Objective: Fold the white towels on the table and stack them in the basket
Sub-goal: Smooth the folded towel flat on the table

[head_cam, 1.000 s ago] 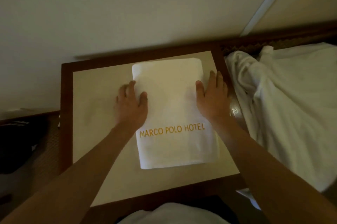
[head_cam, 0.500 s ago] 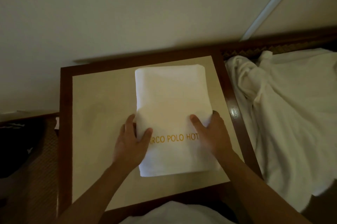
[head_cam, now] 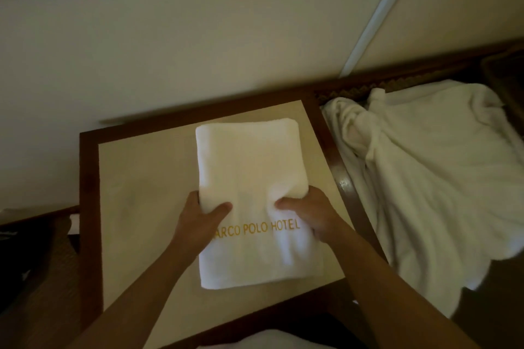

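Note:
A white towel [head_cam: 249, 167], folded into a long rectangle with gold "MARCO POLO HOTEL" lettering, lies on the beige table [head_cam: 141, 201] with a dark wooden rim. My left hand [head_cam: 198, 221] grips its left edge at mid-length, thumb on top and fingers tucked underneath. My right hand [head_cam: 312, 212] grips the right edge the same way, and the cloth bunches there. No basket can be made out.
A heap of unfolded white towels [head_cam: 425, 172] lies to the right of the table. A pale wall stands behind the table. White cloth [head_cam: 272, 341] shows at the bottom edge. Dark furniture [head_cam: 34, 263] sits at the left.
Both hands slid from flat on the towel's far half back to its middle. They now grip the side edges, and the towel's sides are pinched up.

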Tool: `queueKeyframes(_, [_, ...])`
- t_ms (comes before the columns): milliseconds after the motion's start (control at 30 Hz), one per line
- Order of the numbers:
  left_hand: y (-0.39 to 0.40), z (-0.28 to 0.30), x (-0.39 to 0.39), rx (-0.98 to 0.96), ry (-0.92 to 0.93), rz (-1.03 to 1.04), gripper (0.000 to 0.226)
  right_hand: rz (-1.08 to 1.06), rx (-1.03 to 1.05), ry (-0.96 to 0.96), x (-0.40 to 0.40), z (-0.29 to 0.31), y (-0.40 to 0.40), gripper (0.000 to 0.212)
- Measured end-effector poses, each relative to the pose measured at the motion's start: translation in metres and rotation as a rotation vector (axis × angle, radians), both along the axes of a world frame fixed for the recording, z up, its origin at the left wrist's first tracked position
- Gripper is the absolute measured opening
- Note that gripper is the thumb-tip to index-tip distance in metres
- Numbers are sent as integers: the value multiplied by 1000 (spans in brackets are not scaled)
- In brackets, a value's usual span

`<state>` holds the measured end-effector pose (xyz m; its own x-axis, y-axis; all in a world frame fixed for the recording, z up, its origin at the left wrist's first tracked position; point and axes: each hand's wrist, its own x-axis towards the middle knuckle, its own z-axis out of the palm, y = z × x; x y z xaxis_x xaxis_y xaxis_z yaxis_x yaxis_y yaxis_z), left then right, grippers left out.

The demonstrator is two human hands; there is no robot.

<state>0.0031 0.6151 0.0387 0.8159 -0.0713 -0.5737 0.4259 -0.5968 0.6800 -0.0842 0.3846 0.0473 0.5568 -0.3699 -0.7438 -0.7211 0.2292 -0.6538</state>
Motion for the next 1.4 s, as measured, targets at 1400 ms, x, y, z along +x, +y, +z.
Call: queueKeyframes(1400, [-648,33,-560,-451,83,-1408,70,-1448,-349,-352,-707,61,-338,33])
